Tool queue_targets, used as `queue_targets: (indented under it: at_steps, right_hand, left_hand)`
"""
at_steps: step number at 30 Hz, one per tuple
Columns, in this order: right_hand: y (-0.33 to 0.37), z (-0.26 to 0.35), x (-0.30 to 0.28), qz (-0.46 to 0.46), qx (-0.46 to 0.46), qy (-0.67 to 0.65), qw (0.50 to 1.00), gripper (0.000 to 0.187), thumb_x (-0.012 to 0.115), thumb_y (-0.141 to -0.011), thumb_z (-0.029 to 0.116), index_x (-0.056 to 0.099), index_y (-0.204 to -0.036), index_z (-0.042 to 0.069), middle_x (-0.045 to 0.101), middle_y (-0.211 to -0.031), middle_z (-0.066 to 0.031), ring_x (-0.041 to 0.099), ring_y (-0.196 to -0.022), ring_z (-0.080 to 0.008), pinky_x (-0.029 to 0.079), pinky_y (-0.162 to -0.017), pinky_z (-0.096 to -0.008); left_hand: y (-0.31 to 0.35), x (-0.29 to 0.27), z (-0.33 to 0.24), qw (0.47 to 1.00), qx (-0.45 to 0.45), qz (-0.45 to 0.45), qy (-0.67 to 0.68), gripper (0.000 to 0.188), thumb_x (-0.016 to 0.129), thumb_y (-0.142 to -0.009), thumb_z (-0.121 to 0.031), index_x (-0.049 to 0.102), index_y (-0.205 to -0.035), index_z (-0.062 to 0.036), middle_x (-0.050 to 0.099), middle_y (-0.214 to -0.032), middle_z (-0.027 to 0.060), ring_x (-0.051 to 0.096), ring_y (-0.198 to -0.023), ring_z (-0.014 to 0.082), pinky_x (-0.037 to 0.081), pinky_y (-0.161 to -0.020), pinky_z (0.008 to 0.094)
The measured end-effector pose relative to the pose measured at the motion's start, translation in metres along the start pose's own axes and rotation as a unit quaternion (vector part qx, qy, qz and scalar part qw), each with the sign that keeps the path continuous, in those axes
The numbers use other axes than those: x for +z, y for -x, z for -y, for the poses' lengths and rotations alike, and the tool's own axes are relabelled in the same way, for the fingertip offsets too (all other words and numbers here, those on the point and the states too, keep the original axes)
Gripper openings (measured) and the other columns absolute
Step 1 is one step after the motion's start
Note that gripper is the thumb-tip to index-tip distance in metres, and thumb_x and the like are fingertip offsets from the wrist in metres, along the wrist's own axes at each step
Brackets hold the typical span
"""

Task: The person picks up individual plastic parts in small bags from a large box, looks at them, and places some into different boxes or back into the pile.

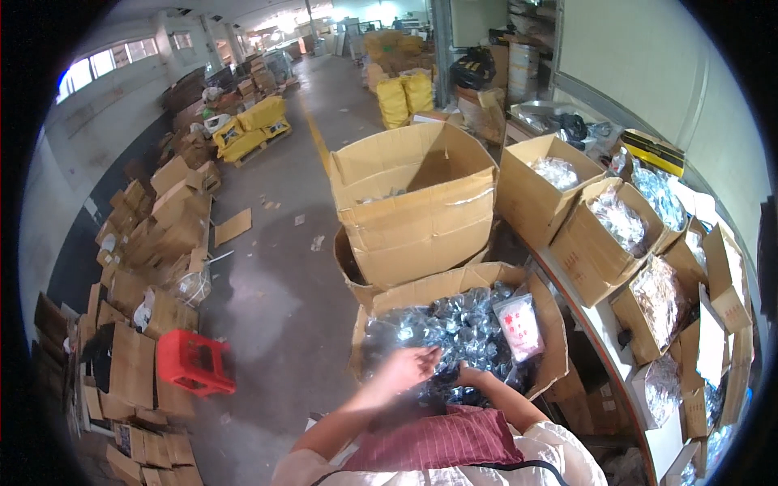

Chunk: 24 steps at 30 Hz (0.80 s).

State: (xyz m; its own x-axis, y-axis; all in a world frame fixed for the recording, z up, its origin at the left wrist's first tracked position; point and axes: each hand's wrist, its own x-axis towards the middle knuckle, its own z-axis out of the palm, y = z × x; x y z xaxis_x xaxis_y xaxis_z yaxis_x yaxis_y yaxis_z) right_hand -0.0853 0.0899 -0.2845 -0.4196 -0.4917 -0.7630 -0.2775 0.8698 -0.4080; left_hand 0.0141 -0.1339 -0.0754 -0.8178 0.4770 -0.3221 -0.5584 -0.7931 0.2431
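Directly before me stands an open cardboard box [553, 356], filled with small clear plastic bags [474, 324] that have dark contents I cannot make out. My left hand [412, 367] is above the near left part of the bags, its fingers curled together. Whatever they pinch is too small to name. My right hand [472, 376] reaches in at the near side of the same box, close to the left one. Its fingertips are hidden among the bags. A flat clear packet [519, 328] with pink contents and red print lies on the bags at the right.
A taller open carton [413, 235] stands just beyond the box. To the right, a bench [596, 348] carries several cartons of plastic-wrapped items. A red plastic stool [194, 362] is on the floor at left, near piled cardboard [130, 364]. Yellow sacks [253, 130] sit farther off.
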Motion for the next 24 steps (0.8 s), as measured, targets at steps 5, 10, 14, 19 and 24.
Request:
queue_targets:
  at_steps: [5, 10, 14, 19, 24]
  right_hand:
    - [-0.029, -0.016, 0.007, -0.14, 0.097, -0.241, 0.956, 0.086, 0.081, -0.067, 0.041, 0.047, -0.128, -0.009, 0.068, -0.105, -0.0219, 0.068, -0.094, -0.032, 0.053, -0.08, -0.0395]
    - [-0.02, -0.009, 0.02, -0.221, 0.075, -0.387, 0.892, 0.042, 0.08, -0.067, 0.035, 0.07, -0.086, -0.001, 0.071, -0.079, -0.0152, 0.069, -0.077, -0.0219, 0.054, -0.07, -0.0367]
    - [0.002, -0.004, 0.022, -0.012, -0.105, -0.723, 0.683, 0.028, 0.077, -0.078, 0.015, 0.069, -0.1, 0.0, 0.071, -0.087, -0.0092, 0.067, -0.077, -0.0209, 0.053, -0.067, -0.0331]
    - [0.069, 0.081, -0.011, -0.081, -0.152, -0.2, 0.965, 0.057, 0.078, -0.076, 0.031, 0.062, -0.117, -0.004, 0.069, -0.101, -0.0145, 0.068, -0.091, -0.0232, 0.056, -0.075, -0.0353]
    - [0.024, 0.047, 0.016, -0.148, 0.009, -0.418, 0.896, 0.068, 0.077, -0.07, 0.022, 0.051, -0.125, -0.009, 0.068, -0.089, -0.0187, 0.069, -0.072, -0.0257, 0.058, -0.066, -0.0374]
  left_hand:
    - [0.046, -0.03, -0.006, 0.982, 0.115, -0.136, 0.068, 0.027, 0.052, -0.096, -0.011, 0.055, -0.119, 0.003, 0.062, -0.116, 0.0128, 0.061, -0.106, 0.0212, 0.049, -0.092, 0.0354]
    - [0.051, -0.08, 0.008, 0.975, 0.178, -0.13, 0.036, 0.025, 0.051, -0.097, -0.012, 0.055, -0.116, 0.0039, 0.062, -0.112, 0.0129, 0.06, -0.101, 0.0217, 0.05, -0.09, 0.0363]
    - [0.037, -0.024, 0.015, 0.972, 0.084, -0.131, 0.177, 0.026, 0.05, -0.098, -0.013, 0.055, -0.116, 0.0053, 0.064, -0.109, 0.0125, 0.061, -0.097, 0.0218, 0.05, -0.089, 0.0352]
    - [0.018, -0.031, 0.028, 0.982, 0.04, -0.115, 0.142, 0.027, 0.052, -0.096, -0.011, 0.057, -0.117, 0.0056, 0.065, -0.11, 0.0129, 0.063, -0.101, 0.0217, 0.05, -0.092, 0.0332]
    - [0.02, -0.01, 0.025, 0.989, 0.026, -0.108, 0.095, 0.026, 0.053, -0.094, -0.009, 0.059, -0.116, 0.0033, 0.065, -0.11, 0.0113, 0.063, -0.1, 0.0203, 0.051, -0.092, 0.0327]
